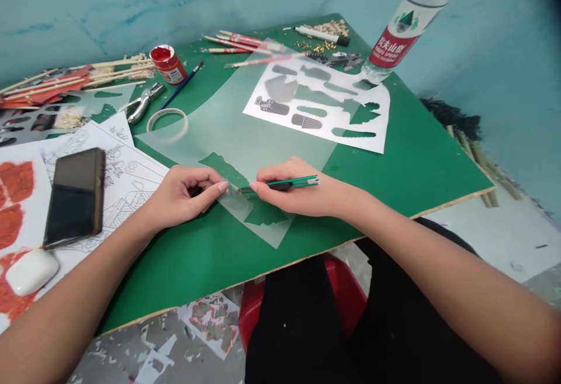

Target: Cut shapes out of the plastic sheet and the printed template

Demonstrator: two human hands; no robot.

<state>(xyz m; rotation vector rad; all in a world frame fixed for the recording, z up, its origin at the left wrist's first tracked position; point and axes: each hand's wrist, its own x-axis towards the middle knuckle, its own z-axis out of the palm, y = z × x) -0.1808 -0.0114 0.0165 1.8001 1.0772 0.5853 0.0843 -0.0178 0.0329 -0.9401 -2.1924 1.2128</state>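
While my right fingers (276, 172) close round a green tool (303, 182), my left fingers (208, 198) pinch the translucent sheet (210, 115) on the bench (421, 150). Jagged openings (265, 215) already pierce its near end; the rest looks uncut. White cut-out paper (335, 120), bottle (397, 39) on it, overlaps its right side; a tape ring (183, 130) crowds its left corner.

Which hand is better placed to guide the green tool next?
Likely the right hand: it grips the green tool over the translucent sheet, while the left hand is at the sheet's edge.
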